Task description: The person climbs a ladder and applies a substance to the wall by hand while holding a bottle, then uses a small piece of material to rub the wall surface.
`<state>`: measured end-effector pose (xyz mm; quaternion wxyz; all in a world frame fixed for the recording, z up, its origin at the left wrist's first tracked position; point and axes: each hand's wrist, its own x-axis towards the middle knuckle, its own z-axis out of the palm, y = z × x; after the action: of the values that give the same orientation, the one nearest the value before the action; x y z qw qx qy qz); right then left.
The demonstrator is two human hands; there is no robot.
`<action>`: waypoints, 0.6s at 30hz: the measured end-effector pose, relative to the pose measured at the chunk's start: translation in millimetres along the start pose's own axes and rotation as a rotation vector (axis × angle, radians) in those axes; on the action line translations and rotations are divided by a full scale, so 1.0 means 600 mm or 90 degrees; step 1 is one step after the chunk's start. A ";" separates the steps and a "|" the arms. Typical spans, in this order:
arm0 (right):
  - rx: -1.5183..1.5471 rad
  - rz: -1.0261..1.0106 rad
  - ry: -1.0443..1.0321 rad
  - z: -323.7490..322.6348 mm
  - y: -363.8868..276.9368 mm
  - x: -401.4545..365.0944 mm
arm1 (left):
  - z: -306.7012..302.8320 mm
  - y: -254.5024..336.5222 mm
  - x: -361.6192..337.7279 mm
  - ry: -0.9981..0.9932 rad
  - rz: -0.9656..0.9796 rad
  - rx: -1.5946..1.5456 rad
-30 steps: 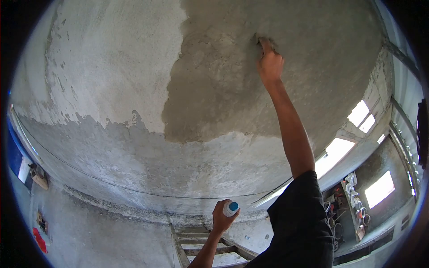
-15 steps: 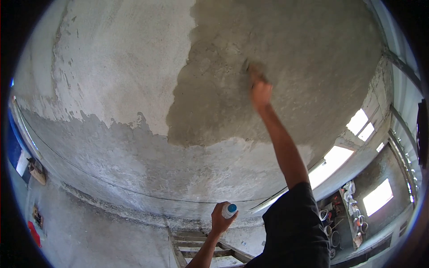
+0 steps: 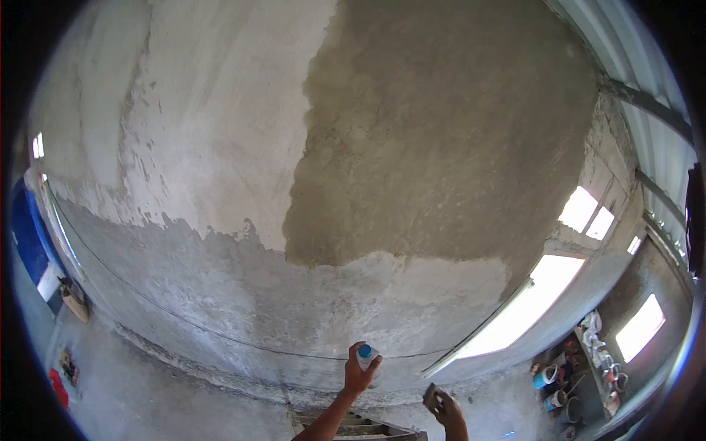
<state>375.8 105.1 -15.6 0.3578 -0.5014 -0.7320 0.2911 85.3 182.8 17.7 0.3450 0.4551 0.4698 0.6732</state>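
Left hand [image 3: 357,376], one, is gripping a pale bottle [image 3: 365,358] with a blue cap, fingers wrapping its side, cap end facing the camera. Right hand [image 3: 451,413], one, is holding a small dark block [image 3: 432,397] between thumb and fingers, its material being too small to tell; hand and block are showing against the floor [image 3: 485,408], to the right of the bottle and apart from it. Wall covering, three tones: a dark, damp-looking patch [image 3: 441,154] is filling the upper right; a paler coat [image 3: 228,110] is adjoining it on the left along an uneven edge; a rough grey band [image 3: 213,287] is running beneath both. Cable [image 3: 250,345], one, thin and dark, is crossing that band. Wooden ladder [image 3: 360,428], part visible, is standing below the hands. Bright opening [image 3: 522,305], long, is lying right of the band. Buckets [image 3: 546,377], several, are sitting at lower right, beside a cluttered ledge [image 3: 588,353]. Red item [image 3: 58,388], unidentified, is lying at far lower left. Corrugated sheeting [image 3: 647,140] is spanning the upper right edge.
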 end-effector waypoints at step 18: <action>0.823 0.436 -0.016 0.211 -0.075 0.052 | -0.062 0.206 -0.016 -0.210 0.028 0.219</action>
<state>241.5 111.1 -45.5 0.4626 -0.3876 -0.2199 0.7664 49.3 122.6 126.6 0.3194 0.6212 0.5047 0.5073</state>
